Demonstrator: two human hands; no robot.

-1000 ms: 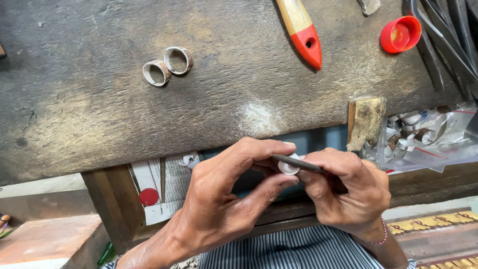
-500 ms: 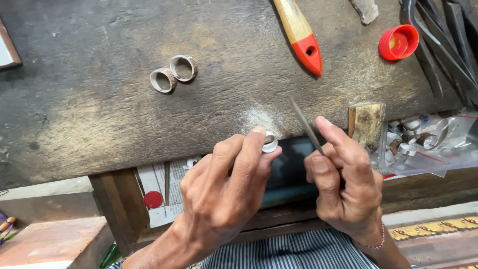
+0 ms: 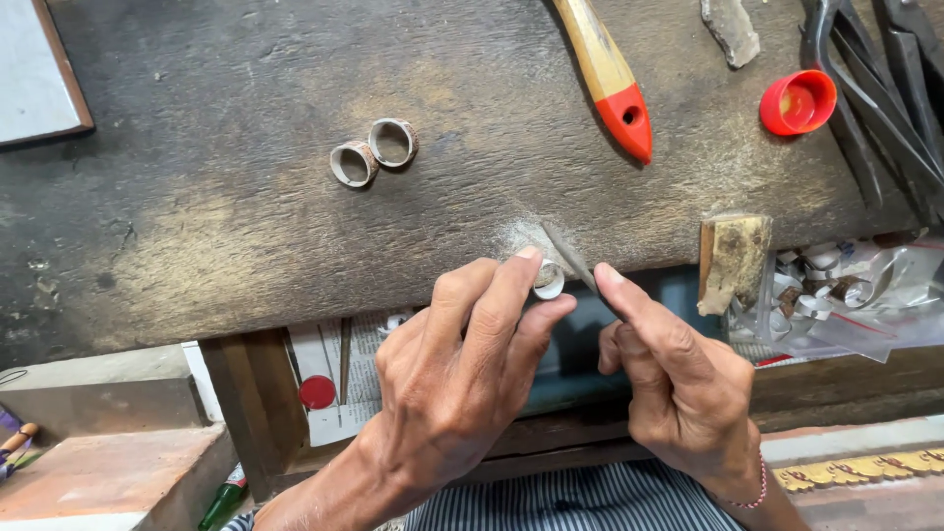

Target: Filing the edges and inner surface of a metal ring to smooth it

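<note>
Pinching ring (image 3: 548,279) in left hand (image 3: 462,383); right hand (image 3: 678,379) grasping file (image 3: 575,261) against it.

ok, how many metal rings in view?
3. Two rings lie side by side on the workbench, one left of the other. The third ring is pinched in the left hand. More may sit in the plastic bag.
</note>
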